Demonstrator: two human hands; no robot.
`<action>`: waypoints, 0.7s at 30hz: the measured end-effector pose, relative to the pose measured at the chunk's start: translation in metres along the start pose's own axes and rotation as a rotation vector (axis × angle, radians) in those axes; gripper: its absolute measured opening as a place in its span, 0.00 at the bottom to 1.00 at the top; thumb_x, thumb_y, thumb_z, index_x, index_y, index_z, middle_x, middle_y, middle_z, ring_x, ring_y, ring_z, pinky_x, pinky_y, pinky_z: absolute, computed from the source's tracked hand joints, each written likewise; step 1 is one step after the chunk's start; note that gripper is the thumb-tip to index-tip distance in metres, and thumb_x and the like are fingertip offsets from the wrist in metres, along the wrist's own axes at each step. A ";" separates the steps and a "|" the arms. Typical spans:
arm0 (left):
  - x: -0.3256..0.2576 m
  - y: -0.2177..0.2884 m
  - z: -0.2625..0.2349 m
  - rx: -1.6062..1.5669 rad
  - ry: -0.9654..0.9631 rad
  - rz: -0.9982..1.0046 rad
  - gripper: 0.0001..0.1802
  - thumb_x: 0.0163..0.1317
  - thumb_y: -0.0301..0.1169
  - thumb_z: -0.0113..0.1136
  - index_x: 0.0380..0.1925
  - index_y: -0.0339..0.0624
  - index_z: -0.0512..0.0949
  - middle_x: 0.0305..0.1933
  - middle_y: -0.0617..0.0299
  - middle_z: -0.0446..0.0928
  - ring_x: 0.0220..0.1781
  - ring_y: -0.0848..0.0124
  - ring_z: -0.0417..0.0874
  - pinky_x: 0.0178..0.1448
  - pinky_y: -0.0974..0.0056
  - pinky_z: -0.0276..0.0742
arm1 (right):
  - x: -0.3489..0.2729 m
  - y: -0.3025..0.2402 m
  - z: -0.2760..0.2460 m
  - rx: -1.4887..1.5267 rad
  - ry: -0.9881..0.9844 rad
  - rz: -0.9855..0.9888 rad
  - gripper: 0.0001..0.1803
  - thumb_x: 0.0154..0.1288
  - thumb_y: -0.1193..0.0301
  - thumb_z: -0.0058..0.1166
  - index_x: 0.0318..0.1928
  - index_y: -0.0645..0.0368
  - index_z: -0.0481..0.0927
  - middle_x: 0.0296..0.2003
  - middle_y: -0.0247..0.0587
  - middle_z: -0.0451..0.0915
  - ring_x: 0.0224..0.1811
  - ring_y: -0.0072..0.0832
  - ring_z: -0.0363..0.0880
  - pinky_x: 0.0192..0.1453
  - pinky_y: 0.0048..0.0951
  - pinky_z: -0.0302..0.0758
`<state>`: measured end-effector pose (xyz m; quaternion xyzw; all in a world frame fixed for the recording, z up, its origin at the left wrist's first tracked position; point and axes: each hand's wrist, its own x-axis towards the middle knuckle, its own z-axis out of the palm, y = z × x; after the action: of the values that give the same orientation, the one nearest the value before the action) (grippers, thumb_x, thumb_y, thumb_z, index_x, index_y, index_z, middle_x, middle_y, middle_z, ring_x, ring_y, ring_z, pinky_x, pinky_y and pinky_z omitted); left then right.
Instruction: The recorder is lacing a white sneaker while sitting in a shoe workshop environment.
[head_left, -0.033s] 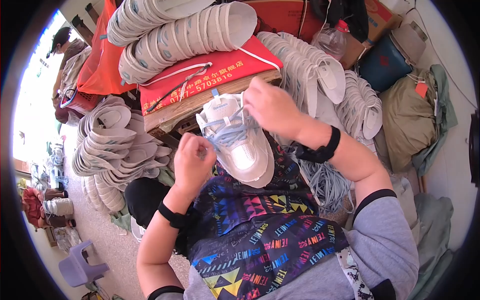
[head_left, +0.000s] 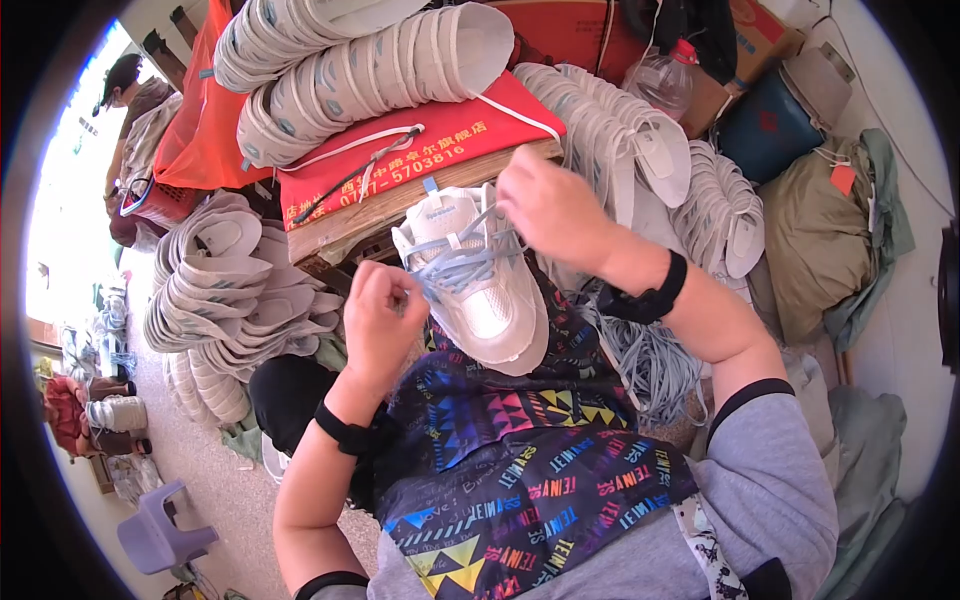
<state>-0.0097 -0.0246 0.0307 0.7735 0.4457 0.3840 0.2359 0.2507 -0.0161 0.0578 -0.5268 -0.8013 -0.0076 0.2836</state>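
A white shoe upper (head_left: pixel 490 310) lies in front of me with its toe toward my body, against a wooden board edge (head_left: pixel 400 210). A light blue shoelace (head_left: pixel 455 268) runs loosely across its tongue and eyelets. My right hand (head_left: pixel 548 205) is closed at the upper right of the tongue, pinching a length of that lace drawn out of the eyelet side. Beside the left edge of the shoe, my left hand (head_left: pixel 383 315) is closed, fingertips together on the lace at that side. Its exact grip is partly hidden by the fingers.
Nested stacks of shoe uppers (head_left: pixel 370 85) sit on a red bag (head_left: pixel 420 150) beyond the shoe. More uppers (head_left: pixel 215 290) are piled at left and right. A bundle of blue laces (head_left: pixel 655 375) hangs at my right. A purple stool (head_left: pixel 165 530) stands lower left; a person (head_left: pixel 145 100) is far left.
My right hand has shifted slightly up and to the right, drawing the lace out from the shoe. My left hand has moved slightly away from the shoe; the shoe has stayed put.
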 end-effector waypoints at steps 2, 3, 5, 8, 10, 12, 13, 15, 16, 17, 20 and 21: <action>0.008 -0.002 0.002 -0.017 0.040 0.008 0.06 0.50 0.18 0.63 0.26 0.36 0.75 0.30 0.60 0.71 0.28 0.70 0.74 0.32 0.68 0.71 | -0.001 0.013 -0.019 -0.035 0.059 -0.052 0.08 0.60 0.71 0.58 0.34 0.57 0.72 0.36 0.44 0.69 0.37 0.45 0.75 0.39 0.41 0.74; 0.011 -0.002 0.003 -0.052 0.058 -0.021 0.05 0.51 0.19 0.62 0.26 0.37 0.75 0.30 0.60 0.71 0.28 0.71 0.74 0.32 0.68 0.71 | -0.001 0.023 -0.025 -0.138 0.138 -0.034 0.07 0.60 0.71 0.56 0.32 0.57 0.72 0.35 0.43 0.70 0.35 0.44 0.76 0.39 0.41 0.75; 0.014 -0.007 0.009 -0.141 0.071 -0.083 0.05 0.53 0.19 0.62 0.27 0.36 0.75 0.31 0.62 0.70 0.28 0.75 0.72 0.31 0.69 0.69 | -0.002 0.050 -0.036 -0.222 0.256 0.082 0.06 0.61 0.70 0.55 0.30 0.57 0.72 0.34 0.42 0.72 0.33 0.44 0.77 0.38 0.42 0.75; 0.012 -0.010 0.022 -0.158 0.003 -0.122 0.04 0.53 0.19 0.61 0.28 0.36 0.76 0.31 0.63 0.69 0.27 0.76 0.70 0.30 0.70 0.68 | -0.012 0.086 -0.066 -0.250 0.346 0.250 0.06 0.61 0.70 0.56 0.31 0.56 0.73 0.35 0.43 0.72 0.34 0.46 0.77 0.37 0.44 0.74; 0.008 -0.014 0.025 -0.197 0.026 -0.140 0.05 0.54 0.19 0.61 0.30 0.36 0.76 0.31 0.63 0.69 0.26 0.77 0.68 0.30 0.71 0.67 | -0.013 0.095 -0.074 -0.273 0.388 0.307 0.05 0.60 0.70 0.56 0.32 0.56 0.73 0.36 0.43 0.73 0.35 0.47 0.77 0.37 0.45 0.74; 0.006 -0.012 0.022 -0.150 0.002 -0.121 0.05 0.55 0.19 0.61 0.31 0.37 0.76 0.32 0.64 0.68 0.25 0.77 0.67 0.30 0.71 0.66 | -0.016 0.097 -0.078 -0.325 0.448 0.405 0.05 0.60 0.72 0.57 0.33 0.55 0.74 0.36 0.42 0.73 0.34 0.47 0.77 0.37 0.43 0.74; 0.004 -0.013 0.021 -0.153 0.000 -0.122 0.05 0.55 0.19 0.61 0.31 0.37 0.76 0.32 0.64 0.68 0.25 0.77 0.67 0.30 0.71 0.66 | -0.018 0.098 -0.074 -0.327 0.446 0.407 0.05 0.60 0.72 0.57 0.33 0.55 0.74 0.36 0.42 0.73 0.34 0.47 0.77 0.37 0.43 0.74; 0.005 -0.014 0.018 -0.182 0.045 -0.120 0.06 0.56 0.20 0.63 0.33 0.37 0.76 0.33 0.64 0.68 0.25 0.78 0.66 0.30 0.71 0.65 | -0.013 0.092 -0.060 -0.318 0.486 0.378 0.04 0.59 0.73 0.56 0.35 0.54 0.76 0.36 0.41 0.73 0.35 0.46 0.78 0.38 0.41 0.75; 0.007 -0.013 0.017 -0.182 0.045 -0.119 0.06 0.56 0.20 0.63 0.33 0.37 0.76 0.33 0.64 0.68 0.25 0.78 0.66 0.30 0.71 0.65 | -0.012 0.086 -0.056 -0.232 0.480 0.322 0.04 0.59 0.73 0.56 0.36 0.53 0.77 0.37 0.41 0.73 0.36 0.45 0.78 0.39 0.41 0.75; 0.008 -0.013 0.012 -0.163 0.103 -0.113 0.07 0.56 0.20 0.63 0.33 0.37 0.76 0.33 0.64 0.68 0.25 0.78 0.65 0.30 0.71 0.65 | -0.005 0.067 -0.046 -0.131 0.465 0.259 0.06 0.59 0.73 0.56 0.37 0.52 0.77 0.37 0.41 0.73 0.37 0.45 0.78 0.40 0.40 0.76; 0.016 -0.012 0.009 -0.154 0.157 -0.065 0.09 0.56 0.22 0.65 0.36 0.38 0.77 0.35 0.64 0.68 0.24 0.78 0.64 0.31 0.70 0.65 | 0.000 0.007 -0.021 0.170 0.164 0.002 0.07 0.59 0.72 0.58 0.39 0.52 0.78 0.37 0.41 0.73 0.39 0.43 0.78 0.40 0.40 0.76; 0.020 -0.007 0.008 -0.119 0.133 -0.037 0.09 0.55 0.22 0.66 0.37 0.39 0.78 0.36 0.63 0.68 0.25 0.78 0.64 0.31 0.71 0.65 | -0.002 -0.015 -0.014 0.232 -0.005 0.037 0.07 0.59 0.72 0.59 0.39 0.56 0.78 0.35 0.42 0.72 0.36 0.38 0.77 0.41 0.35 0.75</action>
<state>-0.0013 -0.0038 0.0285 0.7224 0.4512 0.4560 0.2583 0.2454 -0.0291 0.0729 -0.5051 -0.7877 0.0917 0.3406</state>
